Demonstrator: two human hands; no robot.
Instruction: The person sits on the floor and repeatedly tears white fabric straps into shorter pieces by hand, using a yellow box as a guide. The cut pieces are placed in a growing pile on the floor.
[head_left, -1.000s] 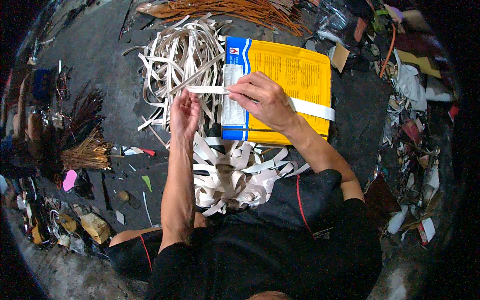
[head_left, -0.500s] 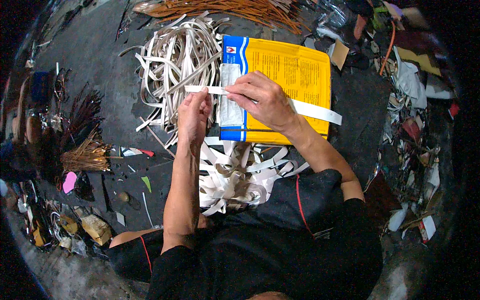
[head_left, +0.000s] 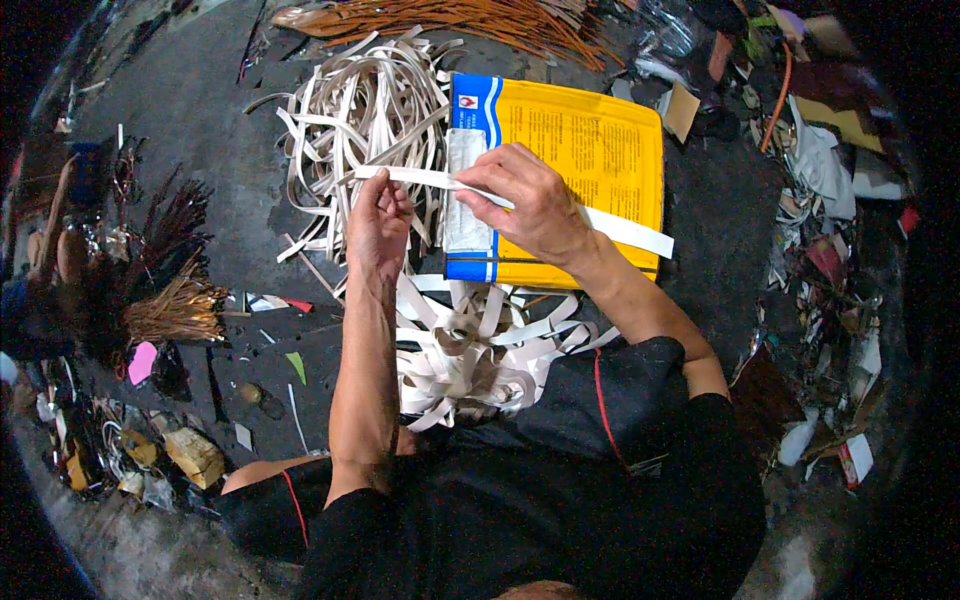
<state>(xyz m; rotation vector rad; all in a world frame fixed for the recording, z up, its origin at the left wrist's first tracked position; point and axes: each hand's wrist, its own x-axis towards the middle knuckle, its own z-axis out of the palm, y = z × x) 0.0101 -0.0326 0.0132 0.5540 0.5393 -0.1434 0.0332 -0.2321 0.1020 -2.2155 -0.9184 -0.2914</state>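
Strip (head_left: 420,178) runs from nine to three over yellow-and-blue container (head_left: 590,130), just past twelve o'clock. Hands apart, each pinching strip. Since last frame I see left hand (head_left: 377,228) shifted toward nine, strip's tail following slightly; I judge strip slides through right hand (head_left: 530,205). Loose strip pile (head_left: 365,110) at eleven.

The white strip (head_left: 630,231) looks smooth, the dark floor (head_left: 225,150) matt.
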